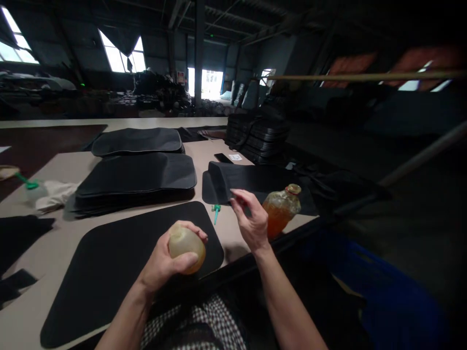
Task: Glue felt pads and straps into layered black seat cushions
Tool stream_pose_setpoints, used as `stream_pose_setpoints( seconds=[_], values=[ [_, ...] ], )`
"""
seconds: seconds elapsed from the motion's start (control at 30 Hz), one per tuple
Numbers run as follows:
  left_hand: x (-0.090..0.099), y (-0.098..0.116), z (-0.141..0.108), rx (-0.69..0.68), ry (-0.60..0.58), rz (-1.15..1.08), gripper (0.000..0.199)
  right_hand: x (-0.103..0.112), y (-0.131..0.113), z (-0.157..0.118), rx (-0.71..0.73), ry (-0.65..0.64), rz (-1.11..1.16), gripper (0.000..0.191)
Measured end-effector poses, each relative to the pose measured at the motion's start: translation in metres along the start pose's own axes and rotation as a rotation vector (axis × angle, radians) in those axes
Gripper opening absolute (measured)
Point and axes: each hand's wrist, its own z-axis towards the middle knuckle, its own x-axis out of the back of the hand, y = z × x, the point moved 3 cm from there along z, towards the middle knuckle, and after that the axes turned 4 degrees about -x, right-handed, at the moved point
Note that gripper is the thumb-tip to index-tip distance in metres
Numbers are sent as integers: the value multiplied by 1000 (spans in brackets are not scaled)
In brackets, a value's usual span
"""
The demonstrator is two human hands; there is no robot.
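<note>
My left hand (164, 257) is wrapped round a small translucent squeeze bottle (185, 247), with amber liquid showing in its lower part. It is held above the near edge of a flat black panel (138, 262) with rounded corners. Raised to the right, my right hand (251, 218) has bent fingers, thumb and forefinger slightly apart, and I see nothing between them. Just behind that hand stands a large clear bottle (282, 209) of orange-amber liquid, partly hidden by the wrist. A green nozzle cap (216, 212) lies on the table between my hands.
Stacked black panels (136, 177) lie beyond the left hand, and more black sheets (251, 177) behind the right. A pile of black pieces (257, 133), a phone (223, 158) and a green-capped bottle (34, 189) by a cloth (58, 195) are on the table. Something blue (386, 287) sits below right.
</note>
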Motion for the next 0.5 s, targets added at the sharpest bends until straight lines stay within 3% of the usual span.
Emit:
stream_pose_setpoints(
  seconds=[0.07,0.13,0.2,0.27,0.33,0.4,0.5],
  values=[
    [2,2,1,-40,62,125,45,31,2,-26,13,260,51,23],
    [4,1,2,-64,105,214,45,60,23,-54,-115,507,47,33],
    [5,-3,3,-55,131,253,47,84,56,-73,-285,570,31,63],
    [2,-6,4,-35,147,265,50,99,90,-78,-439,409,71,92],
    [-2,-8,5,4,157,230,54,107,120,-72,-576,158,172,104],
    [-8,-10,5,66,155,138,60,112,140,-62,-665,-26,256,99],
    [-15,-14,4,142,161,10,68,118,154,-46,-725,-124,300,84]
  ],
)
